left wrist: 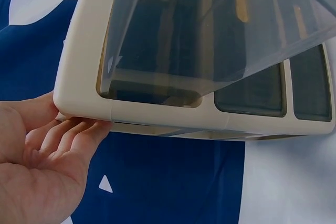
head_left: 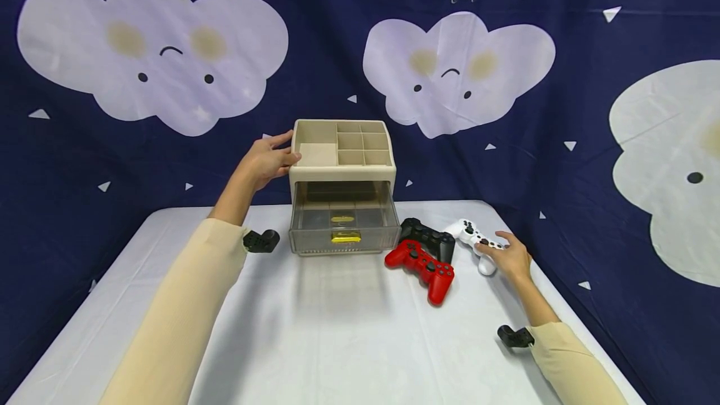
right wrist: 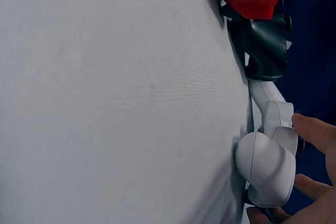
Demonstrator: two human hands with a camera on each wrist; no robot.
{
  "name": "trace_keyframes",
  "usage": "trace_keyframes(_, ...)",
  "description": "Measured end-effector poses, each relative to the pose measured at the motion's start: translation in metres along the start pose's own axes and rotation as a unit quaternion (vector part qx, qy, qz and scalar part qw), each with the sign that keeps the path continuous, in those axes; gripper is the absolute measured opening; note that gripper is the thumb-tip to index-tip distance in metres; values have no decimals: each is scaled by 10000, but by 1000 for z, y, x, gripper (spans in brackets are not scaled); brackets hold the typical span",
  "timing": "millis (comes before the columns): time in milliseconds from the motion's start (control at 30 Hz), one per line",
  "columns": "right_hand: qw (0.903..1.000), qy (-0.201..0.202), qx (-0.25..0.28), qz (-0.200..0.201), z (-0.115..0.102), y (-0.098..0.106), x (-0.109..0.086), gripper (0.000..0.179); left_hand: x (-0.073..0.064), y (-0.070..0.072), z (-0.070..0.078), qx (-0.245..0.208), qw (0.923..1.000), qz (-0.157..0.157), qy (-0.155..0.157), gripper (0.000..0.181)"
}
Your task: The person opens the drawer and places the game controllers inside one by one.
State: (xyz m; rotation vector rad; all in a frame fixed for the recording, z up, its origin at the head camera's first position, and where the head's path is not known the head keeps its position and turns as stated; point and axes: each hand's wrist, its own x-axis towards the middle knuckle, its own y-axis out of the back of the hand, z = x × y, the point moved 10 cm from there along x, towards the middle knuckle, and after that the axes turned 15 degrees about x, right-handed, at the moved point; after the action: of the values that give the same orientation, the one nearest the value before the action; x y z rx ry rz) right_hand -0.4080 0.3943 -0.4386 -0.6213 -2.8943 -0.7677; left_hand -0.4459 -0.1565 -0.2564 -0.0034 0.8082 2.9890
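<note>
A cream drawer organizer (head_left: 343,174) stands at the back middle of the table, with a clear grey drawer (head_left: 315,239) pulled out below its top compartments. My left hand (head_left: 267,160) holds the organizer's left side, thumb over the rim and fingers along the outer wall. On the right, a white game controller (head_left: 469,233) lies at the far table edge. Around its near-right end is my right hand (head_left: 509,258), thumb and fingers on it; the right wrist view shows fingertips (right wrist: 310,129) against the white shell. Part of that grip is hidden.
Beside the organizer lie a black game controller (head_left: 427,237) and a red game controller (head_left: 419,267), the red overlapping the black. They sit left of the white one on the white-covered table (head_left: 349,349). Behind hangs a dark blue cloth (head_left: 326,80) with cloud prints.
</note>
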Motion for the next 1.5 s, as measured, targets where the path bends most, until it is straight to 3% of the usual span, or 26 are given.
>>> trace_keyframes(967, 9983, -287, 125, 494, 18, -8, 5, 58, -1, -1, -3, -160, 9999, -62, -22, 74)
trace_keyframes(1500, 9987, -313, -135, 372, 18, -6, 6, 60, 1, -4, -1, -277, 9995, -170, -7, 74)
